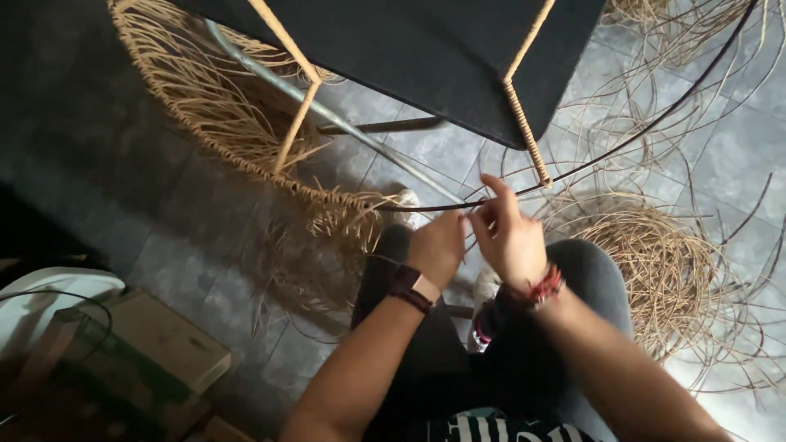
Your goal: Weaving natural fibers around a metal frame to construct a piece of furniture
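- Grey stone-tile floor (720, 164) fills the view from above, strewn with loose pale cane strands; the left side of the frame falls into shadow.
- At centre, a thin dark curved metal rod (622, 146) sweeps from the upper right corner down and leftwards to the middle of the frame, where both hands meet it. Its long axis runs on a shallow diagonal, upper right to centre left, and its left stretch carries tan woven cane edging (246, 168) that goes on curving up into the upper left.
- Left hand (438, 245), with a dark wristwatch and brown strap, is closed around the rod or a strand just below it; what exactly it grips is hidden by the knuckles.
- Right hand (508, 233), with a red beaded bracelet, lies just right of the left and touches it, fingers narrowed in a pinch at the rod, index finger raised. This hand is the nearer one to the bare length of rod.
- The rod lies just beyond the fingertips, towards the top of the frame.
- A black flat panel (426, 49) with cane-wrapped legs fills the top centre.
- A tangled coil of tan cane (663, 270) lies at right centre.
- A cardboard box (155, 340) sits at lower left.
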